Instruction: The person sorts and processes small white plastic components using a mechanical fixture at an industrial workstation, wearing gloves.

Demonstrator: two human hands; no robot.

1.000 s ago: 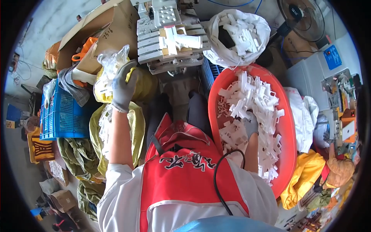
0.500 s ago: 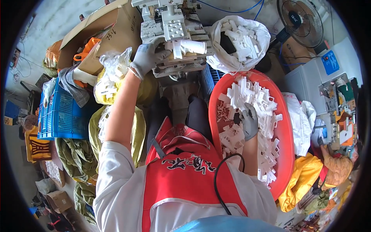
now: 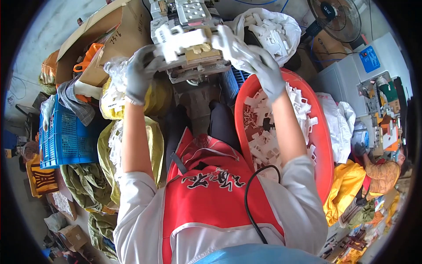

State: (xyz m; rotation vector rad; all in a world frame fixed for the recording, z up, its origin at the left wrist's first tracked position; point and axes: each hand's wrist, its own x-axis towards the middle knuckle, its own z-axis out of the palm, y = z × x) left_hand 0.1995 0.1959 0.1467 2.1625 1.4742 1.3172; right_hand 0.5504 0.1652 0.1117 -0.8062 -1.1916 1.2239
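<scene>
Both gloved hands are raised in front of the machine (image 3: pixel 191 13). In my left hand (image 3: pixel 143 75), closed fingers grip one end of a white pistol-shaped plastic part (image 3: pixel 187 40), which lies across the front of the machine's fixture (image 3: pixel 202 55). My right hand (image 3: pixel 267 72) is closed around another white plastic part (image 3: pixel 231 46), slanting up to the left; motion blurs its outline. The two parts come close together above the fixture. Below my right forearm stands a red oval tub (image 3: pixel 323 176) heaped with similar white parts (image 3: pixel 263 149).
A white sack (image 3: pixel 281 37) of white pieces stands right of the machine, near a black fan (image 3: pixel 336 17). To the left are a cardboard box (image 3: pixel 125 37), a blue crate (image 3: pixel 70 132) and yellow bags (image 3: pixel 154 141). Another person (image 3: pixel 380 174) works at far right.
My right hand has risen out of the red tub with a white part in it. The part on the fixture has been lifted off in my left hand, which has moved left and nearer.
</scene>
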